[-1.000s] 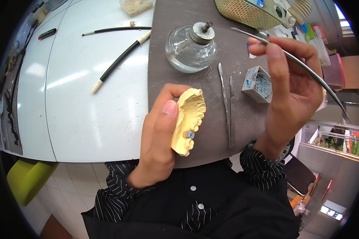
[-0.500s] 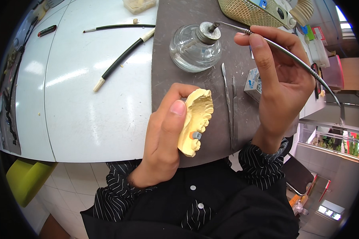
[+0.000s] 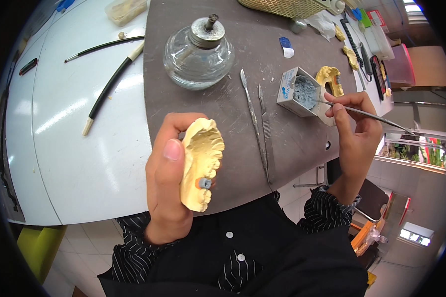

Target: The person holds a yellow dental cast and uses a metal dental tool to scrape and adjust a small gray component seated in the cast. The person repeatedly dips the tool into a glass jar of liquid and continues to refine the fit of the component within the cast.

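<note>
My left hand (image 3: 171, 178) is closed around a cream plaster dental model (image 3: 193, 163), its row of teeth facing right. One tooth on it is built up in grey wax (image 3: 204, 183) with an orange patch beside it. Between thumb and fingers, my right hand (image 3: 354, 123) pinches a thin metal wax carving tool (image 3: 376, 117). The tool's tip reaches into a small white box (image 3: 288, 93) of grey-blue wax (image 3: 305, 91). Behind that box lies a second plaster model (image 3: 328, 76), partly hidden.
A glass spirit burner (image 3: 198, 59) with a metal cap and dark wick stands on the grey mat. Two metal instruments (image 3: 252, 109) lie near the mat's middle. Black-handled brushes (image 3: 111, 84) rest on the white table at left. A woven basket (image 3: 277, 8) sits at the back.
My right hand has moved the tool from the burner's wick down and right into the wax box. The view has shifted right; my left hand still holds the model.
</note>
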A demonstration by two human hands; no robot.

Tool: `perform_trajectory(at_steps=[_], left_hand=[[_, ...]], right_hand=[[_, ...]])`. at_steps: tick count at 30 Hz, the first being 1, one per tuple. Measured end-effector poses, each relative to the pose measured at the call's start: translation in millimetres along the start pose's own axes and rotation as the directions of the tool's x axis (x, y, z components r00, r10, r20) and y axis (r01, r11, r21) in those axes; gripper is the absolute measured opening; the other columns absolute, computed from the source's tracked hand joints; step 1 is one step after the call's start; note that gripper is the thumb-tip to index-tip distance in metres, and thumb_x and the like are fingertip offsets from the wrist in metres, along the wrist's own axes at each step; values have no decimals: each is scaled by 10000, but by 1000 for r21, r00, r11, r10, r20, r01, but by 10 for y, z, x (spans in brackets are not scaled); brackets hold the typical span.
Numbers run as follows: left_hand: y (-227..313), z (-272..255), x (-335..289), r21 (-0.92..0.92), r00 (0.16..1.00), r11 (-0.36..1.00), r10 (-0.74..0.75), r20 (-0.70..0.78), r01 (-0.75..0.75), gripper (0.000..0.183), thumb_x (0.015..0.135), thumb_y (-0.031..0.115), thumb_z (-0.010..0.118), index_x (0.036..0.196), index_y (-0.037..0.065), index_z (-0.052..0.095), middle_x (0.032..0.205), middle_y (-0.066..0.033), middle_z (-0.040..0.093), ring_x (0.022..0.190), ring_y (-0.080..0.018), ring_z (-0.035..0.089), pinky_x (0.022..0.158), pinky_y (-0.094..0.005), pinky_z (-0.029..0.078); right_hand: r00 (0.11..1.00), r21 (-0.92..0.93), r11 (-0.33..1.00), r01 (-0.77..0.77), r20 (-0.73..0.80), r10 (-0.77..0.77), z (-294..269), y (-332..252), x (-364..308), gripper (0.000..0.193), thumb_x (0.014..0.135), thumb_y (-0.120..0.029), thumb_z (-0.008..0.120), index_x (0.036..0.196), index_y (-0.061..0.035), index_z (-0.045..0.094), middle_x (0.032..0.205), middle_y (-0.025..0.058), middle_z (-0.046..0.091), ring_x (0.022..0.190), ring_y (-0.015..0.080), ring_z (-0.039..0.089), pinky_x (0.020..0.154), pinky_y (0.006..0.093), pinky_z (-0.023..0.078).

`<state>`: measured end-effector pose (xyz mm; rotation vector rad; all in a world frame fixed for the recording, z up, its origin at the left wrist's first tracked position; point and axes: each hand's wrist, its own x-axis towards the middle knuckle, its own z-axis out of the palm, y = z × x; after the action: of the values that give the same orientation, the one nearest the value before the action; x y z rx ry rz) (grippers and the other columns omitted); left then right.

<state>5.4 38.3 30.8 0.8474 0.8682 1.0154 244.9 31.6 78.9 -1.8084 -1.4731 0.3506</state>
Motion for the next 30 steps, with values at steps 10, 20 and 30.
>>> perform_trajectory(at_steps=[10,20,30], left_hand=[[-3,21,5,-15,999,1000,-26,-33,25,466,865,445,297,1005,25,444,753,-55,507,562,-61,455,486,-191,376],[46,25,-10,-18,998,998,-57,1,57,455,870,433,295,1014,27,441,753,-57,510,569,-61,456,497,-189,376],[25,17,-1,-30,1000,999,-15,-25,14,442,877,402,305,1000,5,454,786,-54,515,676,-73,456,601,-193,356]], right_hand=[[997,-131,988,82,-1,-83,29,18,-14,51,776,-10,538,794,35,522,762,88,604,709,110,584,673,225,448],[967,204,954,219,-176,-184,157,-125,13,90,814,-14,549,879,33,510,763,122,627,795,192,625,774,274,463],[942,575,752,321,-112,-317,820,-507,179,112,823,8,554,915,44,503,816,187,634,741,188,626,711,256,494]])
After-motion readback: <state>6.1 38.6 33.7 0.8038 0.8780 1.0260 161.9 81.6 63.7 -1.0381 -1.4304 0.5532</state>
